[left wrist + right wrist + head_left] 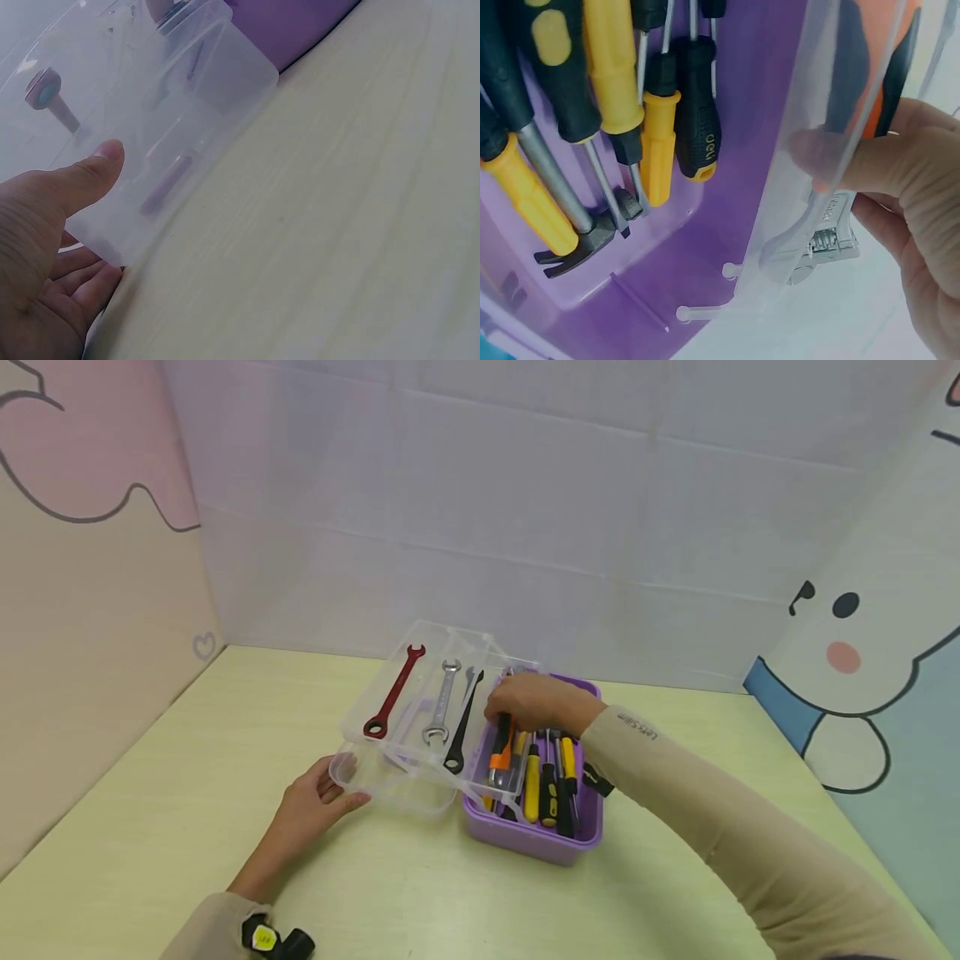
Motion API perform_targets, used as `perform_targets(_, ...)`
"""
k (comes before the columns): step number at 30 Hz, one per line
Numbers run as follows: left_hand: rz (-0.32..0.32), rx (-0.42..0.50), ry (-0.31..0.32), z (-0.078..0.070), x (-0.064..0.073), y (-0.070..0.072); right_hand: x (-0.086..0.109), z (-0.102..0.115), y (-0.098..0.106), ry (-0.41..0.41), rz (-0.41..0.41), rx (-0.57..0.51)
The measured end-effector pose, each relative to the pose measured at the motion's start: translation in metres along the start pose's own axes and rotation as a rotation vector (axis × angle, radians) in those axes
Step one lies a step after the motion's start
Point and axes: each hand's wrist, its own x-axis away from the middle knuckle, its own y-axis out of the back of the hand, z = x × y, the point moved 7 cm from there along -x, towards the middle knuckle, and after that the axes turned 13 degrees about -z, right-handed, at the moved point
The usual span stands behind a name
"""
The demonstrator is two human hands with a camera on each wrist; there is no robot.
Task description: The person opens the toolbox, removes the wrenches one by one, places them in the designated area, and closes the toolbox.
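My left hand (315, 802) grips the left corner of a clear plastic lid (416, 795), thumb on top and fingers beneath. Above that lid, a clear divided tray (407, 718) leans across a purple toolbox (525, 845). In the tray lie a red ratchet wrench (393, 693), a silver combination wrench (442, 700) and a black ratchet wrench (465, 727). My right hand (528, 700) holds an adjustable wrench (877, 49) by its orange and black handle, at the tray's right part. Its metal head shows in the right wrist view, partly behind clear plastic.
Inside the purple box are several screwdrivers (660, 142) with yellow or black handles and a claw hammer (581, 247). The pale wooden table (375, 893) reaches to a white wall sheet (487, 527) at the back. Printed panels (862, 710) stand at both sides.
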Motion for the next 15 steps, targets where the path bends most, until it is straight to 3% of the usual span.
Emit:
perform_targets(6,-0.006,-0.007,-0.005,0.002,-0.001,0.001,-0.003,0.001,-0.001,0.013,0.059,-0.027)
perform_targets(12,-0.004,-0.001,-0.014,0.002,-0.003,-0.001,-0.003,-0.001,0.007,-0.028,0.062,-0.076)
perform_targets(15,-0.004,0.007,-0.019,0.001,-0.004,-0.003,-0.002,-0.002,0.010,-0.029,0.069,-0.047)
